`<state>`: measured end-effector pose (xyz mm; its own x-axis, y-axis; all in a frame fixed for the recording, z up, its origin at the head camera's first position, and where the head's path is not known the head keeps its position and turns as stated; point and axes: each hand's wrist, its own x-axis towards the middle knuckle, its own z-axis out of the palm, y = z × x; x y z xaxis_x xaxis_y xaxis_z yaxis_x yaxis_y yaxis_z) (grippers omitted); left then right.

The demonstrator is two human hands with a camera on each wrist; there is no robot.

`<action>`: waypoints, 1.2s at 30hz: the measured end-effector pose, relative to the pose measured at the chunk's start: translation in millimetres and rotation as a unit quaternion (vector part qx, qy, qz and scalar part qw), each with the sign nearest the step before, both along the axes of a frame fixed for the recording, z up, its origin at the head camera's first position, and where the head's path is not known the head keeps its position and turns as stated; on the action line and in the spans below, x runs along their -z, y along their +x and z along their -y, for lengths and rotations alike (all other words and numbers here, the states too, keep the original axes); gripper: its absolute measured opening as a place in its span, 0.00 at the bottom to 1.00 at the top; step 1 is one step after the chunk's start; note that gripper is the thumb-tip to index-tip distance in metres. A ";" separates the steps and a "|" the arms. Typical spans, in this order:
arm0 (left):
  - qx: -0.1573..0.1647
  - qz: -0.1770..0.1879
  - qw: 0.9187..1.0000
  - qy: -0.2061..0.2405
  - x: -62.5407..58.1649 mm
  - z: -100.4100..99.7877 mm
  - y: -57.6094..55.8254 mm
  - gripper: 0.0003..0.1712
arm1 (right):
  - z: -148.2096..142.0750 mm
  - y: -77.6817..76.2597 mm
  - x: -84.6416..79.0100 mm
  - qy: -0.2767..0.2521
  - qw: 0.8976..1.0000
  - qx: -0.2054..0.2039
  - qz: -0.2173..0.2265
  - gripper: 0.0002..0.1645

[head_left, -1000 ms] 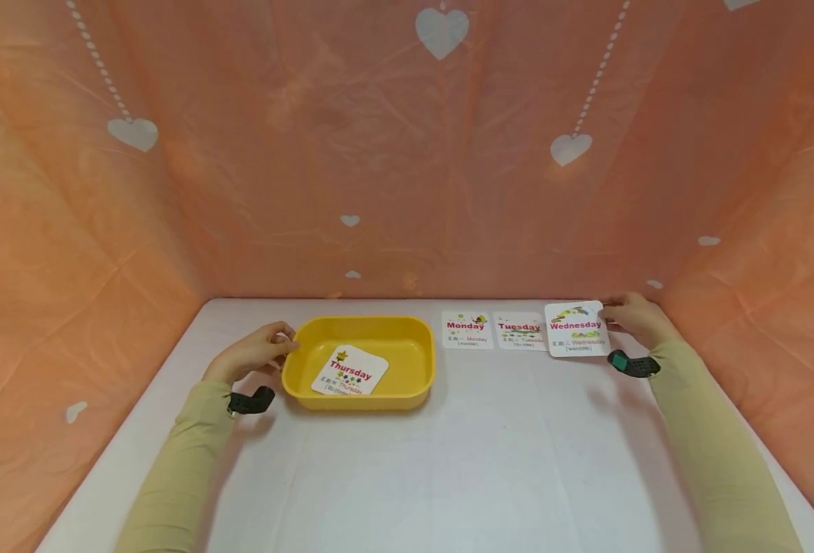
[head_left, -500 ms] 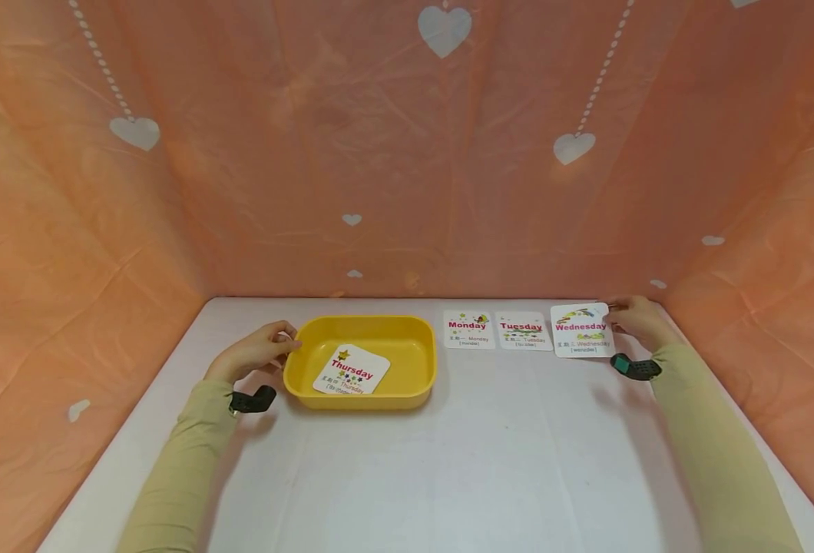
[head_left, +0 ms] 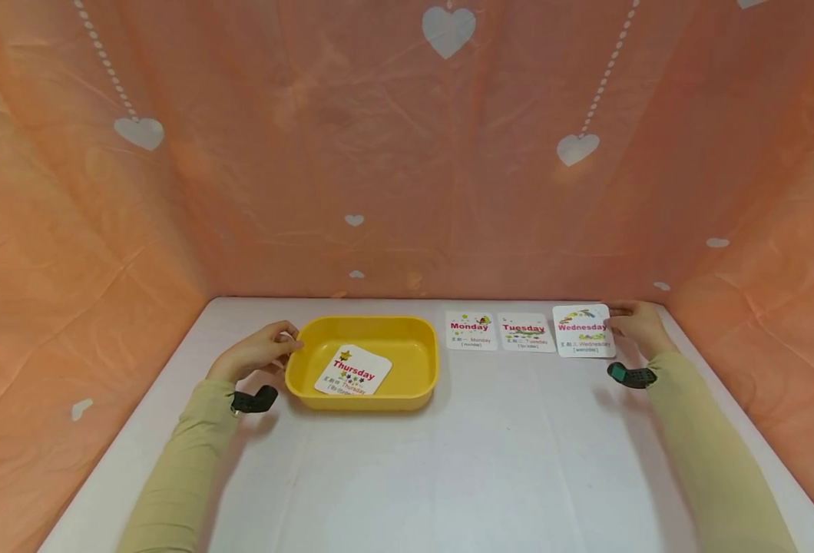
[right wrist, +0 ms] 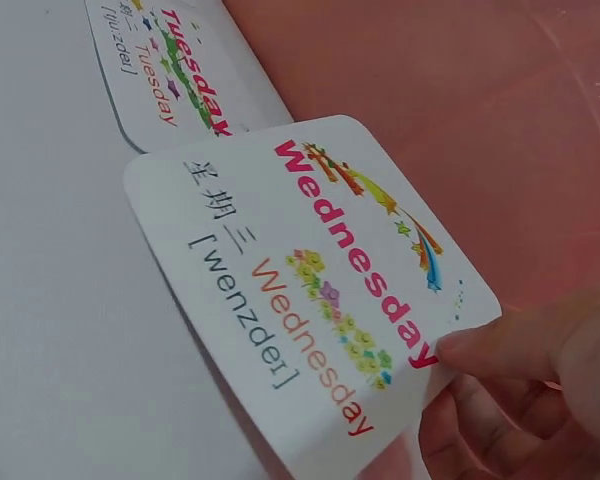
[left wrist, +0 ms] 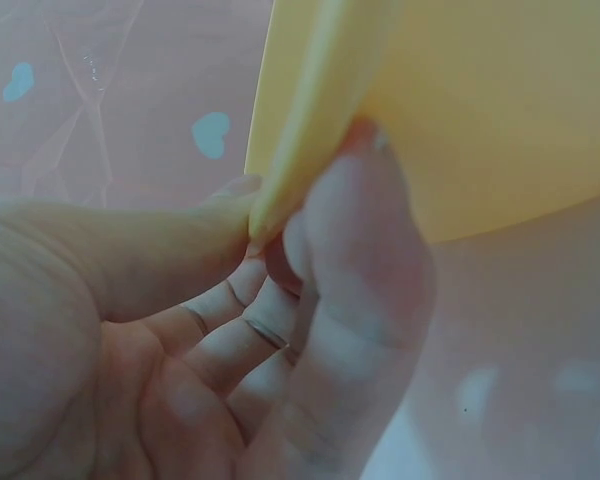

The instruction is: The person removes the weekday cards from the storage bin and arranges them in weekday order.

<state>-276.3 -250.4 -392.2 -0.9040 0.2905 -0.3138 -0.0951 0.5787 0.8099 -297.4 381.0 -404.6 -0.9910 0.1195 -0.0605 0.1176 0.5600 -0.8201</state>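
Observation:
In the head view, my left hand (head_left: 258,352) pinches the left rim of a yellow plastic tray (head_left: 414,376). The left wrist view shows the thumb on one side of that wall and the index finger on the other. Inside the tray lies a white "Thursday" card (head_left: 353,370), tilted. At the back right, my right hand (head_left: 638,326) pinches the right edge of a "Wednesday" card (right wrist: 310,290), thumb on its printed face. This card looks slightly raised above the table beside the "Tuesday" card (head_left: 527,332). Left of that lies the "Monday" card (head_left: 471,331).
The white tabletop (head_left: 497,461) ends at an orange-pink cloth (head_left: 393,184) with heart prints, which rises behind and on both sides. The card row lies close to the table's back edge, right of the tray. Each wrist wears a dark band (head_left: 631,375).
The Wednesday card has sunk slightly toward the table, and my right thumb now shows on its face. My left hand stays on the tray rim. The whole head view has shifted a little.

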 end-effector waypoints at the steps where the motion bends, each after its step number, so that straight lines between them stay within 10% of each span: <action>1: 0.001 0.000 1.000 -0.001 -0.1 -0.1 -0.1 0.16 | 0.1 -0.3 1.1 -0.002 1.000 0.004 -0.001 0.29; 16: 0.000 0.006 1.000 0.008 2.1 -2.4 -3.5 0.16 | 1.4 -4.9 18.6 -0.109 0.992 0.053 0.026 0.33; 36: 0.000 0.003 1.000 0.008 -1.6 -2.4 1.2 0.17 | -7.8 -13.4 38.3 -0.060 0.997 0.039 0.017 0.30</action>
<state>-275.1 -248.0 -390.6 -0.9025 0.2949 -0.3139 -0.1003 0.5649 0.8190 -310.9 388.8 -443.0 -0.9760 0.1864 -0.1121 0.1858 0.4461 -0.8755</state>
